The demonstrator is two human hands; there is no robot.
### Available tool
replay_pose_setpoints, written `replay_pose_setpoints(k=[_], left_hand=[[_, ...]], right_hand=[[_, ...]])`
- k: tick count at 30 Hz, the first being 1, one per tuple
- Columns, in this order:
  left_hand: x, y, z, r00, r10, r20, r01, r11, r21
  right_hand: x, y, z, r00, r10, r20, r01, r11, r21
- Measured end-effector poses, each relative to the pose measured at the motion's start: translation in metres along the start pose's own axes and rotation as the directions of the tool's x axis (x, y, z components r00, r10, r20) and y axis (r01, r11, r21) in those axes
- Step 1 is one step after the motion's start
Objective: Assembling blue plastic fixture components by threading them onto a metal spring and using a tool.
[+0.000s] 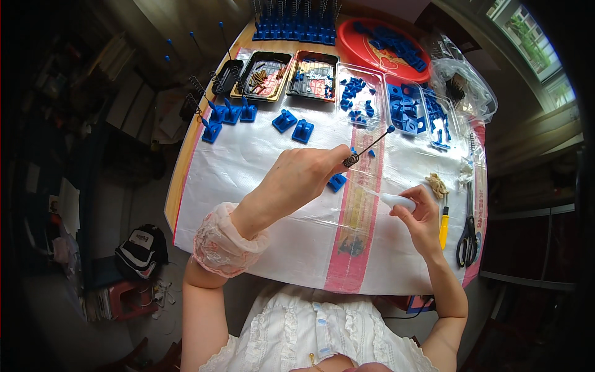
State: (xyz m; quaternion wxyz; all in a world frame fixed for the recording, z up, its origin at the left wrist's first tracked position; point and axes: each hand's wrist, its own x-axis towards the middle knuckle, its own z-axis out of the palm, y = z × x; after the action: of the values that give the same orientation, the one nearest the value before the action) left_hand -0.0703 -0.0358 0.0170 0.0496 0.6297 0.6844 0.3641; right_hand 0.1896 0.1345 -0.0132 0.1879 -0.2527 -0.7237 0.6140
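My left hand is closed, its fingers pinching a dark coiled spring whose straight wire slants up to a small blue tip. Just below those fingers a blue square base shows in part; whether it is held or lies on the sheet I cannot tell. My right hand is wrapped round a small white bottle, tilted so its thin clear nozzle points left toward the blue base. Small loose blue bits lie beyond the spring.
Finished-looking blue bases stand at the far left, near black trays of small parts. Clear boxes hold blue pieces. A red basin sits behind. Scissors and a yellow-handled screwdriver lie right.
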Motion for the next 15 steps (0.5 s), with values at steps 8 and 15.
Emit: replay_pose_setpoints(k=[8, 15], left_hand=[[0.0000, 0.0004, 0.0006, 1.000, -0.018, 0.011, 0.018, 1.000, -0.003], [-0.0002, 0.0000, 0.0009, 1.000, -0.017, 0.006, 0.017, 1.000, -0.010]], right_hand=[[0.0009, -0.0074, 0.0006, 1.000, 0.012, -0.005, -0.012, 1.000, -0.016], [-0.0020, -0.0044, -0.0012, 1.000, 0.020, -0.020, -0.020, 1.000, 0.022]])
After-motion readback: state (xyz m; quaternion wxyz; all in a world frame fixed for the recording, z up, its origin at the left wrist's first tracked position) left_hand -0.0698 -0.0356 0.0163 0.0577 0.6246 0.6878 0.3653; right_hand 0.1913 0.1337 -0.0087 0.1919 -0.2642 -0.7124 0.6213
